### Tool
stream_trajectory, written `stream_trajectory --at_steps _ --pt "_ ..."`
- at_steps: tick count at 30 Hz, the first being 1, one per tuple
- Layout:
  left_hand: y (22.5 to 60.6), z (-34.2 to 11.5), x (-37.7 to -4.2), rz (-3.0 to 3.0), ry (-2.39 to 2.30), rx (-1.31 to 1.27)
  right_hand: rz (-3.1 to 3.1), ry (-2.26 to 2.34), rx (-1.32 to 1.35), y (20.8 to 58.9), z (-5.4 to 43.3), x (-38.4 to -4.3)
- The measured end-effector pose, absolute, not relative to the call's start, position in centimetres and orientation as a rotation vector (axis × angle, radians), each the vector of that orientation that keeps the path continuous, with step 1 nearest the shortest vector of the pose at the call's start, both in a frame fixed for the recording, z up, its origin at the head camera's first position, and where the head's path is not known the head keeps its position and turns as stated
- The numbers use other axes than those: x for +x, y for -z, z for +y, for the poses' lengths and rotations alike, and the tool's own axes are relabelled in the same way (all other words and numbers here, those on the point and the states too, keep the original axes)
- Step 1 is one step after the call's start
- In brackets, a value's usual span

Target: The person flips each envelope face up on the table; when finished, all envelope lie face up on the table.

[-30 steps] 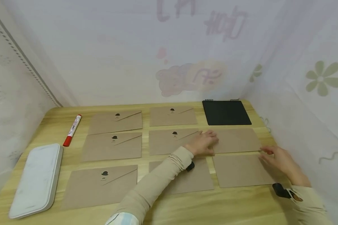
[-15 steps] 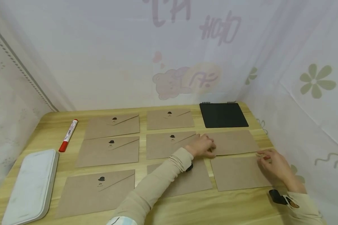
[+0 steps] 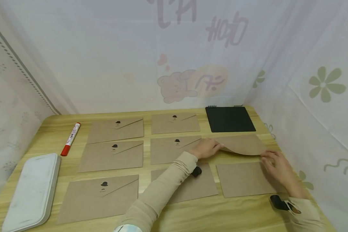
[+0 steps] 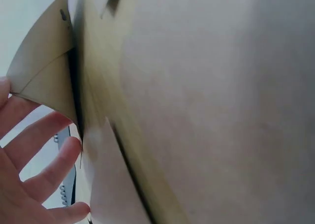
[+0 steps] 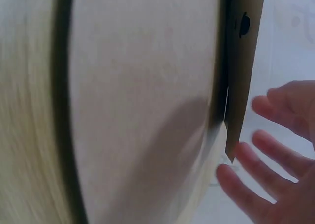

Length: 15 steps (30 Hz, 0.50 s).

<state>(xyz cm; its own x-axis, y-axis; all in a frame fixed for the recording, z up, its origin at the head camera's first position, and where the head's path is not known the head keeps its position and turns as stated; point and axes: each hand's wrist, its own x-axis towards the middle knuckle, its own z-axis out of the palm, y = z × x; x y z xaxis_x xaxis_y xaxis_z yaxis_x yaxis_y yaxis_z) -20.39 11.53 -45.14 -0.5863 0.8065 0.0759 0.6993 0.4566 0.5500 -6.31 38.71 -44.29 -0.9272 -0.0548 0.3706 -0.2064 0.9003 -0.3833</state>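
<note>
A kraft-paper envelope [image 3: 239, 144] in the middle row at right has its left end lifted and bowed, plain side up. My left hand [image 3: 205, 148] pinches its near left corner between thumb and fingers. In the left wrist view the lifted envelope [image 4: 44, 61] shows its flap and small hat print underneath, and my left hand [image 4: 37, 160] has the other fingers spread. My right hand [image 3: 279, 167] is at the envelope's near right corner. In the right wrist view my right hand [image 5: 280, 150] has loosely extended fingers right at the corner of the envelope [image 5: 241, 86].
A plain-side-up envelope [image 3: 243, 180] lies in front, partly under my right hand. Several flap-side-up envelopes [image 3: 113, 156] lie in rows at left and middle. A black spiral notebook [image 3: 230, 119] is behind; a red-capped marker [image 3: 71, 138] and white case [image 3: 32, 191] lie left. Curtains surround the wooden table [image 3: 220, 214].
The left end of the middle-row right envelope has risen from the table with my left hand, bending the envelope. My right hand has moved slightly left at its right corner.
</note>
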Motion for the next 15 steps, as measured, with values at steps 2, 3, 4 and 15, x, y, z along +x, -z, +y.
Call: stream_trajectory --at_steps 2,3,4,15 --pt "45.1 11.6 -20.5 2.505 -0.859 1.265 -2.681 -0.623 0.177 44.4 38.6 -6.5" --pt "45.0 11.6 -20.5 2.496 -0.890 1.239 -2.665 -0.639 0.172 44.4 38.6 -6.7" --pt "44.9 11.6 -20.5 2.492 -0.920 1.213 -2.651 -0.648 0.168 44.4 38.6 -6.8" --pt "44.6 11.2 -20.4 2.375 -1.312 0.927 -2.531 -0.730 0.097 45.3 39.0 -7.9"
